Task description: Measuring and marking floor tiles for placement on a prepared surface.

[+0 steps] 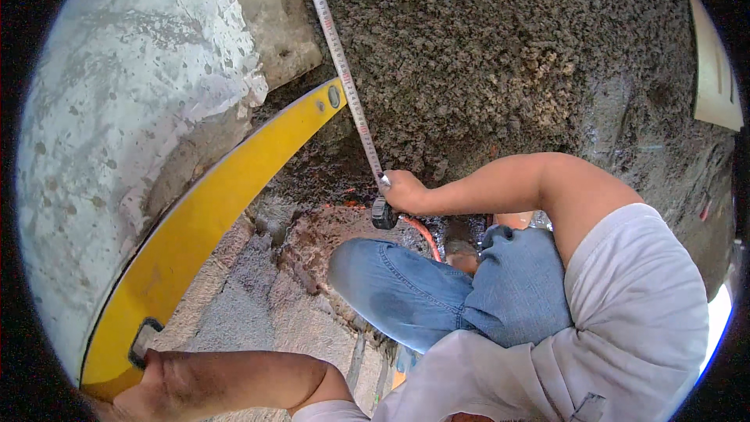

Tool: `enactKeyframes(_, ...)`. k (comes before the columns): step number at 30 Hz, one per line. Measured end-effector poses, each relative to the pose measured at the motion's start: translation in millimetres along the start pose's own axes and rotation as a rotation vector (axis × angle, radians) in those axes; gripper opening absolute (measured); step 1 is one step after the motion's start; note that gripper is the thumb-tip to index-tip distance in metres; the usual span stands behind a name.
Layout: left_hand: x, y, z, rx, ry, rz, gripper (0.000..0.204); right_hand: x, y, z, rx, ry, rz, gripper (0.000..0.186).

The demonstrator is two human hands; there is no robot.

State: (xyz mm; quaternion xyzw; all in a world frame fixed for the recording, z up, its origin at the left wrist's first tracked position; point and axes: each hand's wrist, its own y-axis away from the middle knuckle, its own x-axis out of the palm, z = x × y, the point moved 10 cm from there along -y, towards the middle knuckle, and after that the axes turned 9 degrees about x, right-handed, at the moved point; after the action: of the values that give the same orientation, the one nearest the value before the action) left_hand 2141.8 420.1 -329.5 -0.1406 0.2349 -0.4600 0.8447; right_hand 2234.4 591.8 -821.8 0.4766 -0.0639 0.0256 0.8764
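A long yellow spirit level (pixel 215 207) slants across the left side, its lower end gripped by my left hand (pixel 152 391). Its far end meets the white tape measure blade (pixel 336 43), or lies very near it. The blade runs from my right hand (pixel 406 192) up past the top edge, so its far end is out of view. That hand is closed around the tape measure, whose black case (pixel 384 214) shows below the fingers. Some fingers of my left hand are hidden behind the level or cut off by the picture's rim.
Rough dark wet mortar (pixel 469 55) fills the upper middle and right. On the left is a smooth pale concrete surface (pixel 141 55) with a broken edge. An orange hose or cable (pixel 422 233) curves beside my knee. A pale board (pixel 712 70) stands at the far right.
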Motion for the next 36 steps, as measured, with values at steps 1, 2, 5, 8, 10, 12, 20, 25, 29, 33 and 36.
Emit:
enactKeyframes(1, -1.7, 0.5, -4.4, 0.000, 0.014, 0.003, 0.041, 0.2, -0.9, -2.2, 0.006, 0.000, 0.006, 0.021)
enactKeyframes(2, -1.5, 0.9, -7.4, 0.000, 0.028, 0.006, 0.041, -1.0, -2.0, -3.6, 0.003, -0.015, 0.003, 0.020)
enactKeyframes(5, -0.3, -3.1, -6.6, -0.001, 0.057, 0.005, 0.041, 0.2, -1.8, 0.6, -0.017, -0.011, 0.012, 0.018)
enactKeyframes(8, -2.4, -1.6, -14.0, -0.007, 0.102, 0.008, 0.041, 1.0, -5.7, -0.8, -0.007, 0.018, 0.010, 0.017)
enactKeyframes(10, -1.2, 0.9, -18.5, -0.017, 0.143, 0.009, 0.041, -0.7, -7.1, -5.8, 0.016, 0.026, 0.001, 0.017)
enactKeyframes(12, -4.8, -1.3, -16.7, -0.024, 0.165, 0.003, 0.041, 1.8, -4.6, -0.9, -0.019, 0.025, 0.014, 0.016)
enactKeyframes(20, 8.9, 1.8, 6.9, -0.073, 0.277, -0.028, 0.042, 0.3, -6.5, -2.0, -0.023, 0.032, -0.003, 0.017)
enactKeyframes(25, 1.5, 2.9, -0.1, -0.105, 0.340, -0.044, 0.042, -1.1, -3.4, 1.1, -0.032, 0.046, 0.003, 0.020)
enactKeyframes(29, 7.4, 5.8, 19.9, -0.130, 0.395, -0.060, 0.042, -2.7, -3.1, 0.7, -0.033, 0.015, -0.028, 0.020)
enactKeyframes(33, 1.7, 6.0, 16.2, -0.152, 0.442, -0.077, 0.042, 2.2, -4.8, -1.9, -0.023, -0.059, -0.010, 0.019)
enactKeyframes(36, 11.9, 7.2, 32.9, -0.172, 0.498, -0.094, 0.042, -1.9, -10.7, -6.2, -0.086, -0.029, -0.079, 0.020)
